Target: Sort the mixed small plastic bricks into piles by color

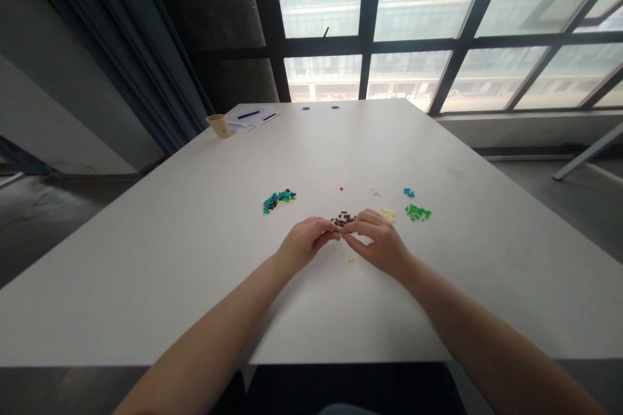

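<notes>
My left hand (306, 243) and my right hand (377, 240) meet fingertip to fingertip over the white table (195, 259), both pinched on a tiny green piece (339, 232) between them. Just behind the fingers lies a small heap of dark brown pieces (343, 218). A single yellow piece (351, 260) rests on the table below my hands. A pile of pale cream pieces (388, 214) sits right behind my right hand.
Other tiny piles lie around: mixed blue, green and brown (278, 200) at left, green (418, 212) and blue (409, 192) at right, one red piece (341, 189), some whitish ones (376, 192). A paper cup (219, 125), papers and a blue pen (248, 115) stand at the far corner.
</notes>
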The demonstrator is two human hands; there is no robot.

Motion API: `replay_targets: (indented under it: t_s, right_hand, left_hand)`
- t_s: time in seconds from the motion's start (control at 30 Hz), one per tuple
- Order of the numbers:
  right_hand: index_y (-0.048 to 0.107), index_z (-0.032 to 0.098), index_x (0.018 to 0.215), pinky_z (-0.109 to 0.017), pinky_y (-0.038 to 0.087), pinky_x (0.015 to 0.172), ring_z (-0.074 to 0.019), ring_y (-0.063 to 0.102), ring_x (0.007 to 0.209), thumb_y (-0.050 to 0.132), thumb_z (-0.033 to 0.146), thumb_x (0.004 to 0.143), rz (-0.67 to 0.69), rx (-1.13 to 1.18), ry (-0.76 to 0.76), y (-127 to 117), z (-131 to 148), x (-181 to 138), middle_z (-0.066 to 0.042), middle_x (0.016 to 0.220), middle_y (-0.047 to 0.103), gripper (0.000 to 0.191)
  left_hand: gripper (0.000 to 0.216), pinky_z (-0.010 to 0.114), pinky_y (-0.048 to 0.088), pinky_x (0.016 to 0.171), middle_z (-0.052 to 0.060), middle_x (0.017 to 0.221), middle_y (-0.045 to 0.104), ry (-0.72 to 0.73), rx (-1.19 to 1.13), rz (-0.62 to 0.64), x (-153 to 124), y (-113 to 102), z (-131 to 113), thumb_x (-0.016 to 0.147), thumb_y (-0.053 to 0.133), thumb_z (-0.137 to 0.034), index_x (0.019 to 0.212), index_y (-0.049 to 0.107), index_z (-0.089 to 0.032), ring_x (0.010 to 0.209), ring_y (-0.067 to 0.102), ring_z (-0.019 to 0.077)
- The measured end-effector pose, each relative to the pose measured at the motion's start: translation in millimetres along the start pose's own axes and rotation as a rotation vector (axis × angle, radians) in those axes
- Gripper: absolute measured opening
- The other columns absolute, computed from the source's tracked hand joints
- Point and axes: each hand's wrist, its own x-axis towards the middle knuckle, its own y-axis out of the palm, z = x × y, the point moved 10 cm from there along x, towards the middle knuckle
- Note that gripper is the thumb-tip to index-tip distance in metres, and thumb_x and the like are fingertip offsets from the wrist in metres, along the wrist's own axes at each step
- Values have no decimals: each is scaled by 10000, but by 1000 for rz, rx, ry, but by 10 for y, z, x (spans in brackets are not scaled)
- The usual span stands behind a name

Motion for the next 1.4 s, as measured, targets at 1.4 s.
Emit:
replay_targets:
  t_s: [1.4]
  right_hand:
    - [368,202,476,-246,248,470,-107,360,442,451,533,737,154,-546,800,-1096,-1743,-529,15,432,403,429]
  left_hand:
    - [179,405,433,719,117,942,569,-670,596,-87,-354,-838,1657,763,507,-176,808,677,-206,887,525,274]
